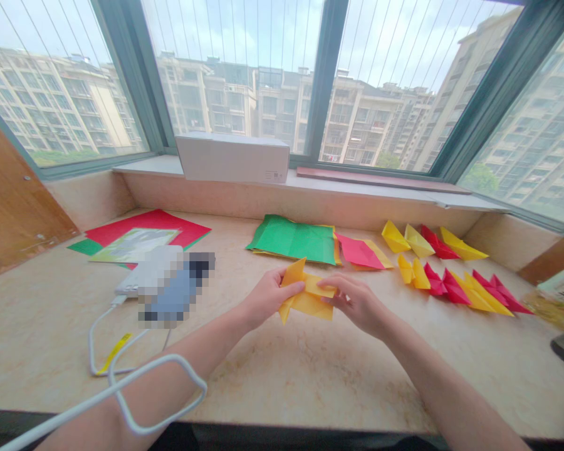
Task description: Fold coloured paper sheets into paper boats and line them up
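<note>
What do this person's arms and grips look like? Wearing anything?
The left forearm and right forearm are bare, no sleeves, gloves or watch showing. The left grip and right grip are plain bare hands. A white cable loops across the left forearm.

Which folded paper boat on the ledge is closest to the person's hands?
The yellow paper boat at the front row's left end, by the right hand; the others lie farther right or behind.
</note>
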`<state>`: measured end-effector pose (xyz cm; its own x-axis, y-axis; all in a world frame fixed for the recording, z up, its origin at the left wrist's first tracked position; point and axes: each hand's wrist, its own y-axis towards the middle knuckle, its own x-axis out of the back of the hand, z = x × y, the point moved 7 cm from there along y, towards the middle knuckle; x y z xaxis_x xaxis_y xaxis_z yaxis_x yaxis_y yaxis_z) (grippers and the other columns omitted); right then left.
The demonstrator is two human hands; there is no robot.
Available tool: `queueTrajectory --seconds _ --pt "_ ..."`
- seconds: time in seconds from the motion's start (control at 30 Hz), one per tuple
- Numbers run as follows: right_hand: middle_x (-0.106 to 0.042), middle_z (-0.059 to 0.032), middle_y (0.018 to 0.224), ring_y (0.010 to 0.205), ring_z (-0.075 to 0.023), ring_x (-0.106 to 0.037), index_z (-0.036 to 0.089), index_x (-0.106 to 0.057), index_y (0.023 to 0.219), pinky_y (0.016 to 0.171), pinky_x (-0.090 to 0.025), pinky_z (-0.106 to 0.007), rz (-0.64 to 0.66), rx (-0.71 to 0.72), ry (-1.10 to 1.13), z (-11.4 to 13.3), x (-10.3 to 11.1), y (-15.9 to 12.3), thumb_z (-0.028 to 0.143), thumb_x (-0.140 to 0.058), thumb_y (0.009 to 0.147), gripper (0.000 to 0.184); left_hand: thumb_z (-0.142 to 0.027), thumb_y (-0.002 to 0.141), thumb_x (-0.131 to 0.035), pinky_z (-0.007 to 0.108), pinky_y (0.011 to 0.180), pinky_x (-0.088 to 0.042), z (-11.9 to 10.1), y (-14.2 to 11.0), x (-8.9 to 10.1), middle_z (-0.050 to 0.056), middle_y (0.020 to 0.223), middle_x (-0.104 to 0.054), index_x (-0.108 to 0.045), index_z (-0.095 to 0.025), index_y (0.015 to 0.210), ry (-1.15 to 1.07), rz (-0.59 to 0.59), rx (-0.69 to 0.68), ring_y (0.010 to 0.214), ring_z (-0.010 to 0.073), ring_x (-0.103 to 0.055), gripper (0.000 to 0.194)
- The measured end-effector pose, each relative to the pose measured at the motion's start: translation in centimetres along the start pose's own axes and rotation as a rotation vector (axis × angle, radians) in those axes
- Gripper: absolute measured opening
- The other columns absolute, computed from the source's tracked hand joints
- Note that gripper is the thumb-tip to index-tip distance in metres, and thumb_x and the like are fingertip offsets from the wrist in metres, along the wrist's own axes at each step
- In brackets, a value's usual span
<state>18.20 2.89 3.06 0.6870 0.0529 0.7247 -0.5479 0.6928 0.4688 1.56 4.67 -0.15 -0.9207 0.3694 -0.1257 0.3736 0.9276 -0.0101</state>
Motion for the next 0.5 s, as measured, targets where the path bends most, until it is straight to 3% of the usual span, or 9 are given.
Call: queueTrajectory --seconds 0.2,0.37,0.5 --pt "-0.067 -0.0044 0.107 0.087 -0.0168 -0.064 0.032 -0.059 0.13 0.075 -0.051 -0.028 0.105 0.038 -0.037 -0.1 -0.8 0.0 0.013 -0.055 0.09 0.044 -0.042 0.074 -0.077 0.026 0.074 -0.051 0.9 0.2 0.0 0.007 0.097 -0.071 -0.066 -0.014 0.101 0.021 0.059 0.022 0.082 0.0174 -0.067 0.04" --pt "-0.067 -0.0037 0.098 0.084 -0.0169 -0.064 0.034 -0.063 0.127 0.075 -0.051 -0.029 0.16 0.02 -0.076 -0.6 -1.2 0.0 0.014 -0.052 0.094 0.041 -0.051 0.084 -0.061 0.022 0.061 -0.047 1.1 0.2 -0.2 0.006 0.087 -0.07 -0.067 -0.015 0.098 0.111 0.049 0.011 0.071 0.0148 -0.064 0.039" --pt "-0.069 -0.0036 0.103 0.087 -0.017 -0.066 0.031 -0.07 0.114 0.077 -0.051 -0.029 0.107 -0.024 0.01 -0.6 -1.5 0.3 0.018 -0.054 0.094 0.028 -0.043 0.086 -0.058 0.023 0.062 -0.047 0.4 0.0 -0.6 0.006 0.087 -0.07 -0.068 -0.016 0.098 0.25 0.059 -0.074 0.073 0.0165 -0.064 0.031"
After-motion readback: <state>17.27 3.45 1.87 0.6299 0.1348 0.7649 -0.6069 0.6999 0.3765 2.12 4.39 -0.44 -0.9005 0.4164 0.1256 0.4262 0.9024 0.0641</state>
